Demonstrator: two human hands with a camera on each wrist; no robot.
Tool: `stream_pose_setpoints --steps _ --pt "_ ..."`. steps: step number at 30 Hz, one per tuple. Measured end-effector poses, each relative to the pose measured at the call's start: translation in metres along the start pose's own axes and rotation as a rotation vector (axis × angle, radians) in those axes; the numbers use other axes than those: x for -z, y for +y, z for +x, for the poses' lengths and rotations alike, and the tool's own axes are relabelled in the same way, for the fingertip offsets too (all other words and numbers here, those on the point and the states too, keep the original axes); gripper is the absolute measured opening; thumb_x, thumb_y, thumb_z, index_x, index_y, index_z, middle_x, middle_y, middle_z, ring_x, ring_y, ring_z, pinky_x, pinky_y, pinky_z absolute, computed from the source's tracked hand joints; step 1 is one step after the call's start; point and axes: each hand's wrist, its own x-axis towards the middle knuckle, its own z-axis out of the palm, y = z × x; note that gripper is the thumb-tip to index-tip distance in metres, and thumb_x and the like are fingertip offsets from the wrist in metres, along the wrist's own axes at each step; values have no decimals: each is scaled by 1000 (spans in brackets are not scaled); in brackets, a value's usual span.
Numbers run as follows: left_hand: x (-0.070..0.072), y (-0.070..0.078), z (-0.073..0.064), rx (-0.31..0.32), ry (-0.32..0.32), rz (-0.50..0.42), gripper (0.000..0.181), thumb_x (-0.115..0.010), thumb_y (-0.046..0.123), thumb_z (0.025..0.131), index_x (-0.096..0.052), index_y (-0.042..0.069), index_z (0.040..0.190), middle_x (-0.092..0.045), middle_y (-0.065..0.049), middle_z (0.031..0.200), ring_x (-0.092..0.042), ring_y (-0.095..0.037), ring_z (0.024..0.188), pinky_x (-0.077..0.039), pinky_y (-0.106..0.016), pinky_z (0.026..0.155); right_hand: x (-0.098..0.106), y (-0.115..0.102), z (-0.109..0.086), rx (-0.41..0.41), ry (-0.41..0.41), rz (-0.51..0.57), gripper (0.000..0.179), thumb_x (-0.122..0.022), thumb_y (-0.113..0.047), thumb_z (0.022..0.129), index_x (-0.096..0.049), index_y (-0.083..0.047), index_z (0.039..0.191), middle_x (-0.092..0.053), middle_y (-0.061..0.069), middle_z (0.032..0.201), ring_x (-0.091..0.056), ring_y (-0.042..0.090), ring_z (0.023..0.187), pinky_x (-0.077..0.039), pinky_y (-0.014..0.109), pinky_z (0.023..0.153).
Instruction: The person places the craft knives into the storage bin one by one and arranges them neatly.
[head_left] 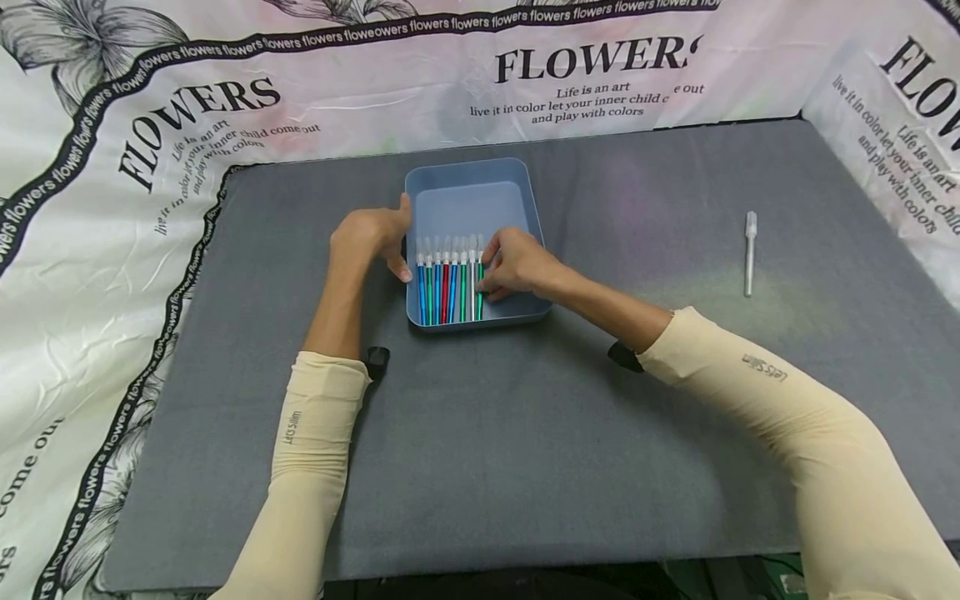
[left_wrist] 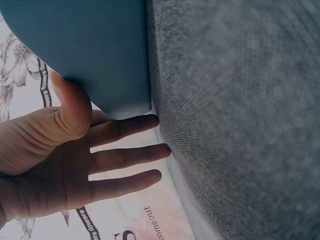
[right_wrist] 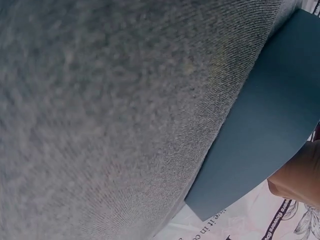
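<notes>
A blue-grey rectangular tray (head_left: 472, 200) lies on the table in the head view. Side by side in its near half is a row of several slim pens (head_left: 445, 292) with pale clear caps and blue, green, red and white barrels. At the row's right end, my right hand (head_left: 521, 262) pinches a green pen (head_left: 480, 293) with thumb and fingers. My left hand (head_left: 369, 237) is at the tray's left wall, its thumb by the rim. In the left wrist view its fingers (left_wrist: 125, 157) are extended. The right wrist view shows only part of the right hand, behind the tray wall.
A single white pen-like piece with a clear cap (head_left: 750, 254) lies apart on the right side of the grey cloth-covered table (head_left: 570, 467). Printed white sheeting (head_left: 390, 92) stands along the table's back and sides.
</notes>
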Motion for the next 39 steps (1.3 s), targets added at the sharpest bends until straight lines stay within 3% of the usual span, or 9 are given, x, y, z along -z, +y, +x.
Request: stream_pose_setpoints --steps 9,19,24,29,39 --pt "-1 -2 2 6 -10 -8 125 -78 36 70 22 19 143 -5 -15 153 -14 -37 136 -28 -55 100 -1 2 -2 73 -89 33 26 -66 10 77 -53 9 100 -56 22 84 -64 33 74 -54 35 65" --pt "3 2 1 10 4 -18 126 -79 37 69 22 21 143 -3 -14 153 -16 -37 135 -29 -56 98 12 -2 -11 112 -43 -54 20 -67 5 78 -58 6 97 -60 20 87 -66 30 72 -54 34 65" --pt "5 3 1 0 -7 -9 127 -79 37 69 23 20 143 -2 -14 153 -15 -37 135 -29 -56 98 38 -12 -25 160 10 -109 20 -66 -2 81 -60 1 100 -64 19 89 -66 32 75 -53 38 69" --pt "6 2 1 5 -6 -8 126 -78 37 69 22 20 143 -1 -15 153 -14 -37 135 -29 -57 98 70 -14 -39 190 82 -99 20 -65 -4 82 -60 -2 102 -65 17 94 -63 29 80 -52 36 68" --pt "2 1 1 0 8 -23 126 -79 36 68 20 19 144 -3 -16 153 -16 -37 135 -28 -56 100 135 21 -70 103 239 -145 32 -67 -15 84 -57 3 108 -62 14 96 -63 12 74 -53 27 67"
